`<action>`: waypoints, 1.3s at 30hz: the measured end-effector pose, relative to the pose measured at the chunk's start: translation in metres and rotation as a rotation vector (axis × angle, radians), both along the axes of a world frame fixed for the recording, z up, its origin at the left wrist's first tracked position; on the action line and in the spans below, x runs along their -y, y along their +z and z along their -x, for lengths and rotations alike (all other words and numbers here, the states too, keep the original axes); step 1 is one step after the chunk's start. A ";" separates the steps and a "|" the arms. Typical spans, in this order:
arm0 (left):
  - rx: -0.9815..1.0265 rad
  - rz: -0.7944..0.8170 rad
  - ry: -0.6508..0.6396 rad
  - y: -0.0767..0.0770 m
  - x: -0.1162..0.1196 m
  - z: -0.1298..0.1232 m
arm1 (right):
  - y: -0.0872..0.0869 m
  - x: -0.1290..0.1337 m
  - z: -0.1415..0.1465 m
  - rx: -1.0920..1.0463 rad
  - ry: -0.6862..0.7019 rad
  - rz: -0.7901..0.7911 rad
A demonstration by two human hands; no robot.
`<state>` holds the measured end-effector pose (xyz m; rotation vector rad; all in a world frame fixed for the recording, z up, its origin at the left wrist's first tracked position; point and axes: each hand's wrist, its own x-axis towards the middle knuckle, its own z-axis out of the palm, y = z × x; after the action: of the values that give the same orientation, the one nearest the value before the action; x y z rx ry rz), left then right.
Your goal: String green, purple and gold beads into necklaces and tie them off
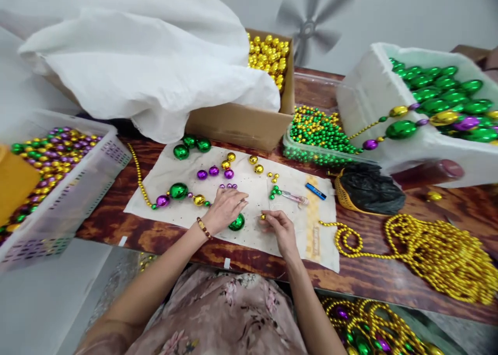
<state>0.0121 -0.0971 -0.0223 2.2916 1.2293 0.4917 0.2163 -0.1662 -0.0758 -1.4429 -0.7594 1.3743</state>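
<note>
Your right grip [282, 231] pinches a small gold bead [263, 216] between thumb and forefinger, over the white cloth [249, 178]. Your left grip [225, 208] is to the left, fingers stretched out; you cannot tell whether it pinches anything. A large green bead [236, 221] lies just on the near side of those fingers, and a strung length of beads [179, 191] lies to their left. Loose purple beads [213, 171] lie farther off. On the counter [365, 280], at the right, sits a heap of gold bead chain [443, 259]
</note>
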 end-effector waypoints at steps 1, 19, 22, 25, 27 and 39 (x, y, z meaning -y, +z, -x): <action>0.000 0.018 -0.041 0.000 0.002 -0.006 | 0.002 0.000 0.002 -0.020 0.003 -0.013; 0.294 0.543 0.089 -0.007 0.002 -0.032 | 0.005 0.000 0.021 -0.229 -0.033 -0.097; 0.517 0.662 0.175 -0.011 -0.002 -0.027 | 0.005 0.002 0.006 -0.078 -0.018 -0.107; 0.689 0.796 0.220 -0.010 -0.006 -0.023 | 0.001 0.008 -0.011 0.044 0.090 -0.095; 0.764 0.852 0.266 -0.009 -0.007 -0.021 | -0.002 0.013 -0.019 0.076 0.151 -0.082; 0.944 0.957 0.410 -0.014 -0.008 -0.016 | -0.010 0.034 -0.031 0.145 0.173 -0.054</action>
<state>0.0284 -0.0894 -0.0362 0.8180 1.0509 0.7739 0.2477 -0.1997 -0.0859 -1.4731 -1.0282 1.3778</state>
